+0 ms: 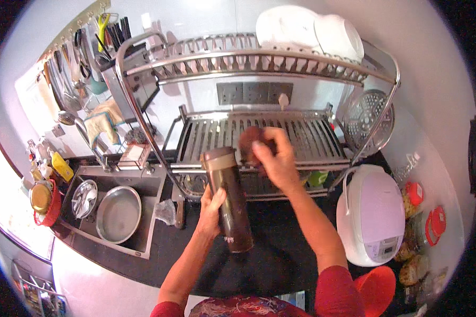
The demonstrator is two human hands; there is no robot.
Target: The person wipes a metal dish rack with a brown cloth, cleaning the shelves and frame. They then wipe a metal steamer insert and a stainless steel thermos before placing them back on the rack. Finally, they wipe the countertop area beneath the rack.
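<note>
Before me runs a black countertop (pixel 288 248), with a steel sink (pixel 153 196) let into its left part. In the sink sit a wide steel bowl (pixel 119 211) and a smaller round vessel (pixel 95 191) filled with spoons (pixel 83 203). A brown-handled knife (pixel 180 214) lies just beside the sink. Toward the wall stands a two-tier metal dish rack (pixel 211 55), white bowls (pixel 285 26) on its upper level, a slatted tray (pixel 312 138) below. Between the tiers I see a row of wall sockets (pixel 254 93); kitchen utensils (pixel 69 74) hang at the upper left. On my right are a pale lilac-and-white rice cooker (pixel 373 214) and, past it, containers with red lids (pixel 435 225).

Both my forearms reach up from the lower edge, bare below dark red sleeves (pixel 337 293). My left hand (pixel 211 210) is wrapped round the dark cylindrical bottle (pixel 237 211) — thumb across its front, the other fingers mostly hidden behind. The bottle is held in front of the rack, over the countertop, its banded top tipped a little to the left; I cannot tell whether its base touches down. My right hand (pixel 275 158) is higher, bent in from the right, thumb and fingers pinching a dark reddish-brown round piece (pixel 250 141) — perhaps a cap, too blurred to be sure — just beside the bottle's top.
</note>
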